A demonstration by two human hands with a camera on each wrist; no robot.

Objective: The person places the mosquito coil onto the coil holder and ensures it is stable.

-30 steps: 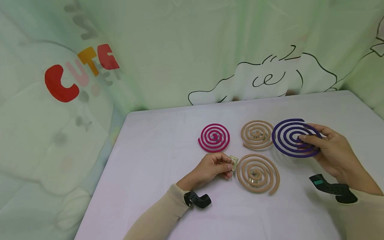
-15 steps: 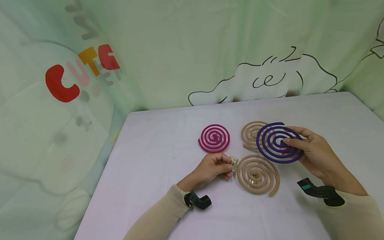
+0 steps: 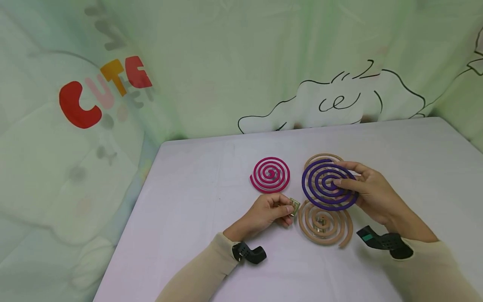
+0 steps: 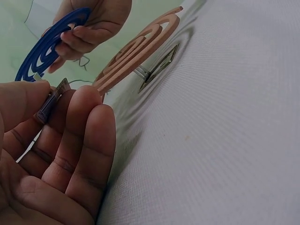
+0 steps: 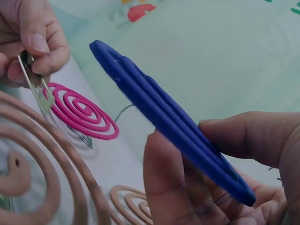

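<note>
A dark blue-purple mosquito coil is pinched between the thumb and fingers of my right hand, raised above the table. Seen from the right wrist, the coil stands nearly edge-on. My left hand pinches a small metal coil stand with a flat frame. Just right of that hand lies a tan mosquito coil, propped on its own metal stand. Another tan coil is farther back, mostly hidden behind the purple one.
A magenta mosquito coil rests on a metal stand behind my left hand. The white-covered table ends at a printed green curtain. Both wrists wear black straps.
My right hand has carried the purple coil leftward and slightly nearer, from right of the tan coils to over them. My left hand keeps its place with the metal stand.
</note>
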